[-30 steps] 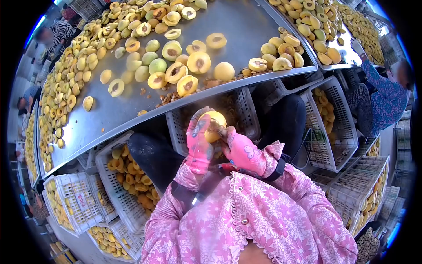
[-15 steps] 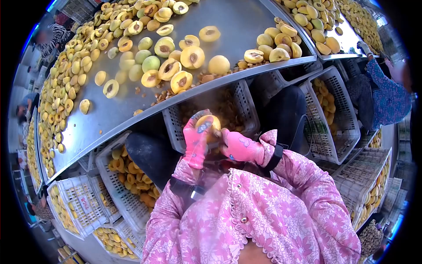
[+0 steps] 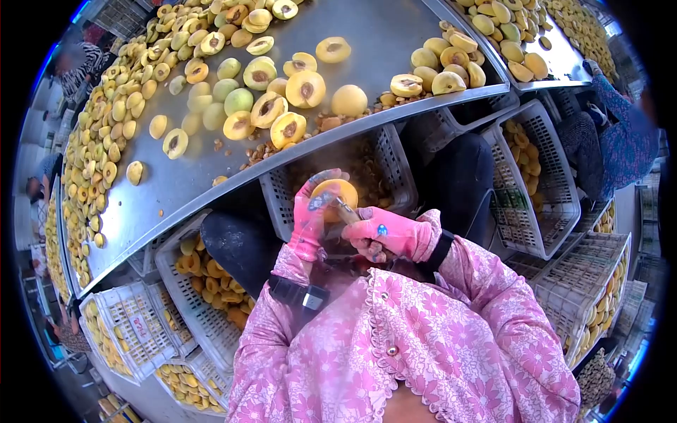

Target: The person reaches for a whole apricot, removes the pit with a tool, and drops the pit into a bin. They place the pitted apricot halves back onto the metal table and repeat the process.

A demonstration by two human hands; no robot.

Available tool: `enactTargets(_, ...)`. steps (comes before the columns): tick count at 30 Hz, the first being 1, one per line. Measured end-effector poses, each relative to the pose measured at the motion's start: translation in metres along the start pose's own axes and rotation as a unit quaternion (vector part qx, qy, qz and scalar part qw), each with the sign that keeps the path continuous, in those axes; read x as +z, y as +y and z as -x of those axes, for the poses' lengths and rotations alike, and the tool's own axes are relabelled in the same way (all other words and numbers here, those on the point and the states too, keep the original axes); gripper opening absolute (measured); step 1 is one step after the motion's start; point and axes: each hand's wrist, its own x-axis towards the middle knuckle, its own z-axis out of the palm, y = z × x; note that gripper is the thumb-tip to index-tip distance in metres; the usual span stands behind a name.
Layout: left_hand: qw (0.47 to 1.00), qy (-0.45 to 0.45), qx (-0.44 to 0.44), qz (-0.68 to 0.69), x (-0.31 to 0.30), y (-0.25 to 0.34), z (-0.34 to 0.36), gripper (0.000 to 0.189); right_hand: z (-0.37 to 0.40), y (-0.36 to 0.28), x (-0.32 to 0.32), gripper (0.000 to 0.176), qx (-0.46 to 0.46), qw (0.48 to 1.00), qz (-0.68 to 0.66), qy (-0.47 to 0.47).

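Observation:
My left hand (image 3: 314, 218), in a pink glove, is closed round a yellow-orange fruit half (image 3: 335, 197). In my right hand (image 3: 384, 233), also pink-gloved, is a small pitting tool (image 3: 346, 209), its thin metal end touching the fruit. Both hands are above a white crate (image 3: 400, 173) with pits and scraps in it. Just beyond them, on the metal table (image 3: 282, 156), lie halved fruits (image 3: 288, 128) with brown pits and a few greenish ones (image 3: 238, 101).
A large pile of fruit (image 3: 106, 151) covers the table's left side. Crates of fruit stand at the left (image 3: 166, 271) and right (image 3: 499, 185). My knees flank the middle crate. A co-worker in a blue patterned top (image 3: 631, 155) sits at the far right.
My left hand has turned the fruit, and its face shows more now. The tool in my right hand has come into view against the fruit. The co-worker's arm at the right has moved.

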Motion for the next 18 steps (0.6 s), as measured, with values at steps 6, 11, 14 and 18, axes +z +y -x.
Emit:
enactTargets(6, 0.99, 0.009, -0.127, -0.056, -0.003, 0.004, -0.005, 0.031, -0.01, 0.014, -0.015, 0.011, -0.011, 0.991, 0.123, 0.048)
enactTargets(11, 0.977, -0.007, -0.188, -0.1, -0.016, -0.008, -0.012, 0.029, -0.009, 0.01, -0.016, 0.017, 0.009, 0.957, 0.268, 0.111)
enactTargets(14, 0.983, 0.006, -0.164, -0.079, -0.01, -0.005, -0.011, 0.028, -0.013, 0.013, -0.026, 0.011, 0.039, 0.999, 0.032, 0.008)
enactTargets(18, 0.997, 0.014, -0.061, -0.047, -0.01, -0.008, -0.015, 0.03, -0.014, 0.011, -0.011, 0.011, -0.018, 0.996, -0.091, -0.014)
